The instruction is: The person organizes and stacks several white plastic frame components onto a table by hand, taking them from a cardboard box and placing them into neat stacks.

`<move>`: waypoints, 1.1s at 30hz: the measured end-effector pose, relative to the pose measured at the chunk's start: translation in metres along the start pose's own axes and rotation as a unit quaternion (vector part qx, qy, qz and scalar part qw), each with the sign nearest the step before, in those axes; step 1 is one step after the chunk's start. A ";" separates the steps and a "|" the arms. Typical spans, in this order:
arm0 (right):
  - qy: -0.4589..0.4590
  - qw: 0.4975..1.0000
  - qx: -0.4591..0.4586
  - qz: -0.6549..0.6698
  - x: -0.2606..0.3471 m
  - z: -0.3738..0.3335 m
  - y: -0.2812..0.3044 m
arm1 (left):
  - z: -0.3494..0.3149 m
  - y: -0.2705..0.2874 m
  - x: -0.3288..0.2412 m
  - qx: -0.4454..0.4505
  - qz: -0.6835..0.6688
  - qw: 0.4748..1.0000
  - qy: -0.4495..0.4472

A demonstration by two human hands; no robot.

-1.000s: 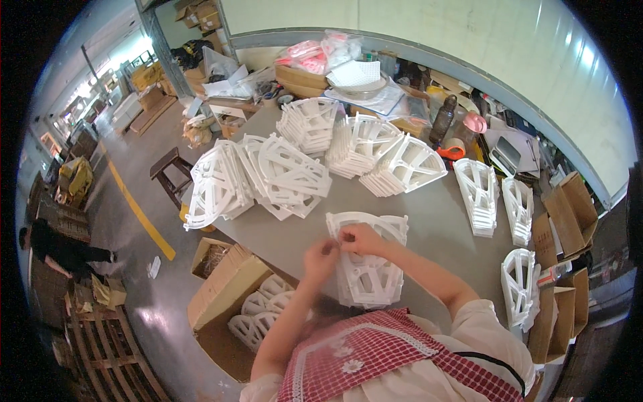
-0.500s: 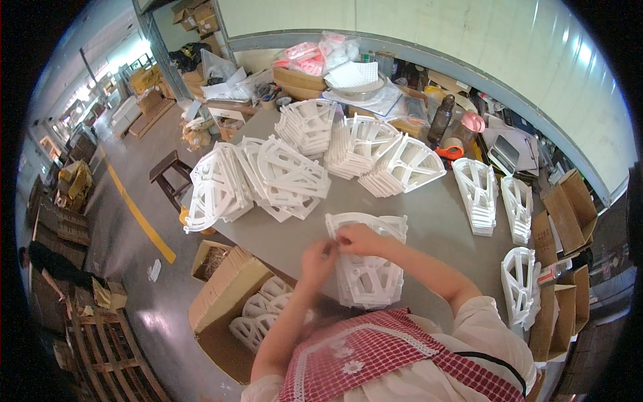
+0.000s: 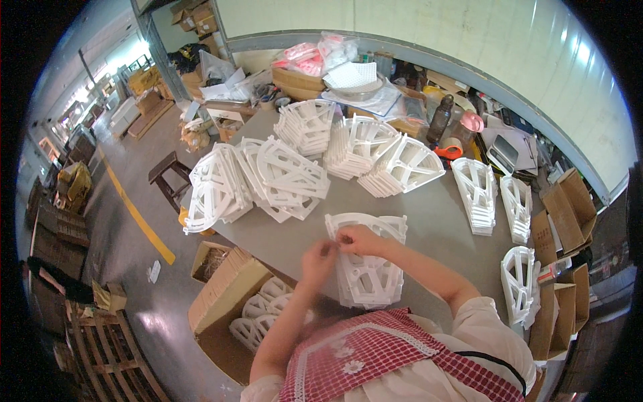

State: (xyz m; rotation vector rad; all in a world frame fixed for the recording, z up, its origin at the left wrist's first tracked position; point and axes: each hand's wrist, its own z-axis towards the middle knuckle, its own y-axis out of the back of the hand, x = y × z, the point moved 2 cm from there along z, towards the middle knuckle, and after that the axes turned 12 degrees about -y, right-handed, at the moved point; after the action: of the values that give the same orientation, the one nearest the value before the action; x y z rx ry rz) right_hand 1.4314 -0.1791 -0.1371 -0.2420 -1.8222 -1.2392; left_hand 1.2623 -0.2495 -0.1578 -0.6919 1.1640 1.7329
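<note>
Grey table (image 3: 429,208), both hands still pinching white plastic stack (image 3: 368,275), left hand (image 3: 320,258), right hand (image 3: 358,239)

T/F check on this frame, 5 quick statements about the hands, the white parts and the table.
1. Both hands, left hand and right hand, meet over the white frame stack nearest the person. True.
2. The grey table holds only that one stack. False: several more stacks of white frames lie across it.
3. A dark bottle stands at the table's far side. True.
4. The open cardboard box on the floor holds red parts. False: white ones.
5. The wooden stool stands on the table. False: on the floor.
</note>
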 end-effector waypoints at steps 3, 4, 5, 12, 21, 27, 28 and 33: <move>0.019 1.000 0.001 0.010 0.001 0.000 0.000 | -0.001 -0.001 0.006 0.000 -0.001 1.000 -0.004; 0.019 1.000 0.002 0.008 0.002 0.000 0.001 | -0.002 -0.001 0.009 0.000 -0.003 1.000 -0.005; 0.019 1.000 0.003 0.006 0.003 -0.001 0.001 | -0.003 -0.001 0.011 -0.002 0.000 1.000 -0.006; 0.037 0.999 -0.018 0.000 -0.007 0.003 -0.005 | -0.003 -0.005 0.016 -0.005 0.013 1.000 -0.005; -0.015 1.000 -0.007 -0.008 -0.002 0.004 -0.006 | 0.005 0.007 -0.001 0.008 0.081 0.996 -0.043; 0.011 0.999 -0.050 -0.019 -0.004 0.005 -0.009 | 0.016 0.009 -0.004 0.070 0.255 0.949 -0.174; 0.012 0.998 -0.053 -0.020 -0.005 0.005 -0.010 | 0.015 0.008 -0.004 0.074 0.267 0.940 -0.197; -0.003 0.998 -0.057 -0.022 -0.003 0.004 -0.012 | 0.012 0.009 -0.008 0.092 0.295 0.920 -0.239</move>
State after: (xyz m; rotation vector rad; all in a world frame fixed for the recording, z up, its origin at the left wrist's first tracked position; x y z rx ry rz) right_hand 1.4236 -0.1809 -0.1478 -0.2723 -1.7723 -1.3766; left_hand 1.2582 -0.2425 -0.1422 0.2358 1.2244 2.0837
